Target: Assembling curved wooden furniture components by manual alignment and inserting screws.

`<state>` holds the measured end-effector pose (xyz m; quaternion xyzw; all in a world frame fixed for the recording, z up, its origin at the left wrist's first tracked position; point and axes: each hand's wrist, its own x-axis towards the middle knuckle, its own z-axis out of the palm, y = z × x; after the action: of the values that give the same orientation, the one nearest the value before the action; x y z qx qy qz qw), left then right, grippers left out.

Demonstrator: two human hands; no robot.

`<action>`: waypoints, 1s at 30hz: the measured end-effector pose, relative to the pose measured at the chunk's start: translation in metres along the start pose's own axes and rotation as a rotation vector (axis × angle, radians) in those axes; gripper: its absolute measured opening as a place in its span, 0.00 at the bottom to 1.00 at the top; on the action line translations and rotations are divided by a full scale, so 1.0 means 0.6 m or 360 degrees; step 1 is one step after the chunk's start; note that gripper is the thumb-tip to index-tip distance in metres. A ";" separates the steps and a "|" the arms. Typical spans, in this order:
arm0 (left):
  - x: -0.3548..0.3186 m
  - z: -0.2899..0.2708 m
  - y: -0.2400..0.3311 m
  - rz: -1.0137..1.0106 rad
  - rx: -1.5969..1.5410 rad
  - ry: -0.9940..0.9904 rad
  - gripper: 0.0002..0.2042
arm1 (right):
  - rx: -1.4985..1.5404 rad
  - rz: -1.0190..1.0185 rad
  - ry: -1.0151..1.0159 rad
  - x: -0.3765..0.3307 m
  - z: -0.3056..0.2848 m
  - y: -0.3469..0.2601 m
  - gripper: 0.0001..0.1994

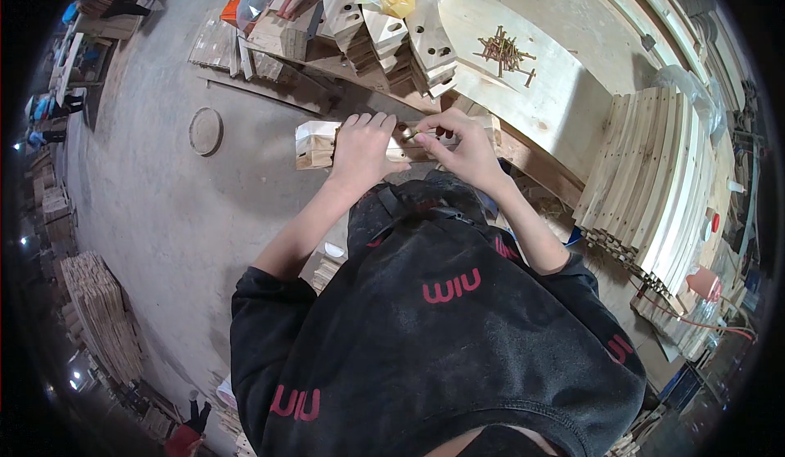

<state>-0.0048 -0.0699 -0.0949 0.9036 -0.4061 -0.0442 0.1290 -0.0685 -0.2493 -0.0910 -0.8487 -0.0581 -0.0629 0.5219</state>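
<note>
While my left hand [357, 148] clamps the pale, stiff, light wooden block [317, 144] mid-length, my right hand [464, 148] pinches something small, unidentifiable, against it.

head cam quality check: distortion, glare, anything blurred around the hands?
Head view: strong fisheye, black vignette at the corners, the stacked curved wooden slats bowing toward the rim. Lighting is soft and even, no hard shadows or glare. The left hand and right hand on the wooden block are fairly sharp; the pile of screws is readable, the edges softer.
</note>
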 end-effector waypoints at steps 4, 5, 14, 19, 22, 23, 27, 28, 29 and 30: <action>0.000 -0.002 0.000 -0.0011 -0.0016 -0.0035 0.32 | -0.0013 0.0052 0.0017 -0.001 0.008 -0.001 0.08; 0.000 -0.002 0.000 -0.0010 -0.0029 -0.0037 0.35 | -0.0046 0.0023 0.0028 -0.001 0.011 0.002 0.08; -0.004 0.000 -0.002 -0.0028 -0.0056 0.0020 0.30 | 0.0032 0.0123 -0.0034 0.002 0.002 -0.019 0.08; -0.005 0.004 -0.003 -0.0005 -0.0045 0.0055 0.30 | 0.0009 0.0090 -0.0128 -0.002 0.008 -0.017 0.08; -0.007 0.002 -0.003 -0.0008 -0.0074 0.0068 0.29 | 0.0019 0.0142 -0.0187 -0.001 0.010 -0.022 0.08; -0.007 0.002 -0.003 -0.0004 -0.0094 0.0083 0.28 | 0.0049 0.0255 -0.0251 -0.001 0.010 -0.026 0.09; -0.008 0.009 -0.009 0.0016 -0.0084 0.0146 0.27 | 0.0034 0.0298 -0.0314 -0.006 0.021 -0.021 0.10; -0.008 0.009 -0.010 0.0012 -0.0076 0.0152 0.27 | 0.0070 0.0230 -0.0279 -0.006 0.022 -0.026 0.10; -0.009 0.008 -0.010 0.0005 -0.0068 0.0159 0.28 | 0.0106 0.0162 -0.0248 -0.005 0.023 -0.028 0.10; -0.010 0.006 -0.011 0.0001 -0.0067 0.0160 0.28 | 0.0107 0.0160 -0.0252 -0.004 0.023 -0.027 0.10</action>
<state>-0.0047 -0.0619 -0.1004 0.9017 -0.3983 -0.0074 0.1682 -0.0728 -0.2297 -0.0834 -0.8348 -0.0586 0.0325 0.5464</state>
